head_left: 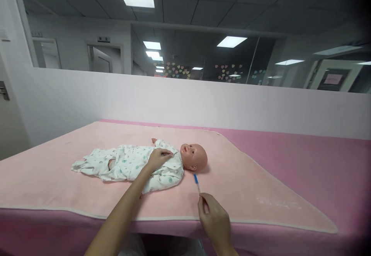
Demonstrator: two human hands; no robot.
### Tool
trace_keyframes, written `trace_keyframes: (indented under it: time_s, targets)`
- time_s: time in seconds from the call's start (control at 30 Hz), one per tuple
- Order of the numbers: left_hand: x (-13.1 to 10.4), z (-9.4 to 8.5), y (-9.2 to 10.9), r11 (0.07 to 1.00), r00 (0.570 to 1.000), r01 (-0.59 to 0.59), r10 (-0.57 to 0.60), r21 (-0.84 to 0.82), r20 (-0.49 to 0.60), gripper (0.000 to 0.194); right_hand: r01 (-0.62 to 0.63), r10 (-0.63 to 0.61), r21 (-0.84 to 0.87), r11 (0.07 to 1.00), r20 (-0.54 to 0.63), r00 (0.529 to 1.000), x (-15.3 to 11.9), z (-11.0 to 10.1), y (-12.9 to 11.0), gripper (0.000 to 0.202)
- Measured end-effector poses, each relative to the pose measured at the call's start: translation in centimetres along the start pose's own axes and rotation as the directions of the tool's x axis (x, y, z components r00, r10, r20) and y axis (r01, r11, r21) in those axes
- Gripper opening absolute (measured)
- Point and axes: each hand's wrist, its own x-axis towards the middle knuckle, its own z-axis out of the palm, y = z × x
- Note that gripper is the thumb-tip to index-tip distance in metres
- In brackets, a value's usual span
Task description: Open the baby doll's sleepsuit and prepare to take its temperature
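A baby doll (194,157) lies on its back with its head to the right, dressed in a white printed baby outfit (133,161). My left hand (158,158) rests on the doll's chest, its fingers closed at the front of the outfit near the collar. The fingertips partly hide the cloth there. Close to the front edge, my right hand (213,215) pinches the lower end of a slim thermometer (196,180). Its blue end points up and away from me, just short of the doll's head and not touching it.
Under the doll spreads a peach pad (240,186) with a pale border, over a pink-covered table (290,155). Behind it stands a low white wall (185,101) with a window above. A door (8,109) is at the far left.
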Motion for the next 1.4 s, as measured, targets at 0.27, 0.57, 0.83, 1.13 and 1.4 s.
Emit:
trace_keyframes:
  time_s: [0.27,0.57,0.83,1.13,1.4]
  targets:
    - [0.3,0.2,-0.4,0.999,0.999,-0.033,0.032,-0.019,-0.033,0.029,-0.011,-0.014,0.175,0.984,0.143,0.990,6.7,1.2,-3.2,0.021]
    - [0.1,-0.3,0.4,0.993,0.998,-0.064,0.065,-0.097,0.010,0.032,0.206,-0.285,0.244,0.948,0.358,0.889,15.1,6.2,-5.6,0.029]
    - [0.3,-0.3,-0.3,0.969,0.999,-0.040,0.039,-0.243,-0.008,0.033,0.173,-0.241,0.352,0.920,0.161,0.957,13.2,9.7,-5.1,0.025]
    - [0.0,-0.5,-0.7,0.975,0.999,-0.010,-0.001,-0.224,-0.051,0.033,0.188,-0.208,0.410,0.892,0.004,0.978,12.4,10.5,-5.3,0.018]
    - [-0.2,-0.5,-0.4,0.981,0.998,-0.029,0.018,-0.190,-0.063,0.035,0.184,-0.225,0.464,0.867,0.034,0.974,12.3,10.1,-5.5,0.021]
